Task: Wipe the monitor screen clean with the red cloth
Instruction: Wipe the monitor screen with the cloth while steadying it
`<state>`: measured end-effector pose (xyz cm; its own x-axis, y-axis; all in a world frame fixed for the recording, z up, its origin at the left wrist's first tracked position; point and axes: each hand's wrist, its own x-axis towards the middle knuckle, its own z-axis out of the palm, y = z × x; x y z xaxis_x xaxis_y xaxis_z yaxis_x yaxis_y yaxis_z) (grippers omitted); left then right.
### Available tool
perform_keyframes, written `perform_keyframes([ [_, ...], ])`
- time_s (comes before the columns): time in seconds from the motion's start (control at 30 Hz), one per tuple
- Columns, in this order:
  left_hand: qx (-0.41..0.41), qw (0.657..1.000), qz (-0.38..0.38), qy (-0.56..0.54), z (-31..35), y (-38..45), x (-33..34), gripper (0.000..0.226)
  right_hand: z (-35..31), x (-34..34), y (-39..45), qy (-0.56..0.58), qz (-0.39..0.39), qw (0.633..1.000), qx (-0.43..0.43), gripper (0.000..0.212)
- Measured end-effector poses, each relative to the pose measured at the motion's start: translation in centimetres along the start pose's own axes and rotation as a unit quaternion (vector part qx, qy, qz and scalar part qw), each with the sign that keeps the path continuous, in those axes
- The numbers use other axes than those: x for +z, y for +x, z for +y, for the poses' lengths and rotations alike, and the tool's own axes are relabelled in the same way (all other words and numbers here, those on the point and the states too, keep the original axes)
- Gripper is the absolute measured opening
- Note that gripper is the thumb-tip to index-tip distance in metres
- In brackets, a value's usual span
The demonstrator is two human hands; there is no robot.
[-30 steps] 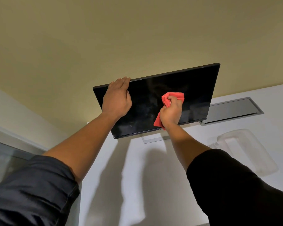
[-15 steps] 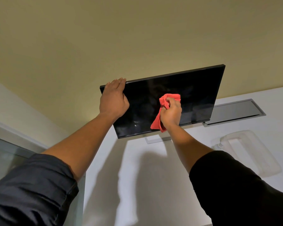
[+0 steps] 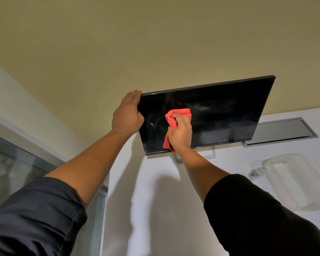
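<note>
A black monitor (image 3: 229, 111) stands on a white desk, its dark screen showing smudges and streaks near the lower left. My right hand (image 3: 181, 132) grips a bunched red cloth (image 3: 175, 117) and presses it against the left-centre of the screen; a tail of the cloth hangs below my palm. My left hand (image 3: 127, 113) rests against the monitor's left edge near the top corner, fingers straight and pointing up, thumb by the screen's border.
The monitor's silver stand (image 3: 209, 156) shows under the screen. A metal cable hatch (image 3: 281, 132) lies in the white desk (image 3: 174, 209) to the right. A clear plastic container (image 3: 294, 182) and a small spray bottle (image 3: 257, 172) sit at right. A glass partition (image 3: 17, 172) runs along the left.
My right hand has carried the cloth leftward across the screen, closer to my left hand. My left hand has slid from the screen's face to its left edge.
</note>
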<state>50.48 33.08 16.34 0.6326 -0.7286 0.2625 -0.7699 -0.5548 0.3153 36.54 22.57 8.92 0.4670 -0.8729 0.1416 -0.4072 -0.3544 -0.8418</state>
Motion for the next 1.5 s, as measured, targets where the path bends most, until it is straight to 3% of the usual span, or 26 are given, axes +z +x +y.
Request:
perform_keyframes([
  [0.4,0.01,0.999,0.008,-0.038,-1.2,-0.4,-0.1,0.076,-0.7,0.2,0.0,0.031,0.086,0.994,0.051,0.032],
  [0.67,0.008,0.997,0.0,-0.083,-2.0,-1.3,-0.2,0.081,-2.6,3.8,-1.3,-0.022,-0.013,0.998,-0.058,0.036],
  [0.77,0.01,0.996,-0.003,-0.085,-2.3,-1.3,-0.2,0.081,-2.4,4.5,-1.5,-0.071,-0.087,0.984,-0.14,0.042],
  [0.87,0.008,0.997,0.002,-0.08,-2.3,-1.3,-0.1,0.08,-2.1,4.6,-1.6,-0.106,-0.109,0.971,-0.187,0.044],
  [1.07,-0.002,0.996,0.0,-0.092,-2.5,-1.4,0.1,0.081,-3.0,3.8,-1.2,-0.12,-0.001,0.98,-0.158,0.046],
  [1.17,-0.005,0.994,-0.005,-0.11,-2.5,-1.5,-0.1,0.081,-3.6,4.2,-1.2,-0.13,0.007,0.977,-0.167,0.049],
  [1.33,-0.007,0.993,-0.011,-0.114,-2.6,-1.2,-0.4,0.079,-3.5,5.6,-1.3,-0.198,-0.071,0.946,-0.247,0.054],
  [1.5,-0.012,0.994,-0.003,-0.111,-2.7,-1.5,-0.4,0.083,-2.4,6.5,-1.7,-0.273,-0.162,0.9,-0.298,0.045],
])
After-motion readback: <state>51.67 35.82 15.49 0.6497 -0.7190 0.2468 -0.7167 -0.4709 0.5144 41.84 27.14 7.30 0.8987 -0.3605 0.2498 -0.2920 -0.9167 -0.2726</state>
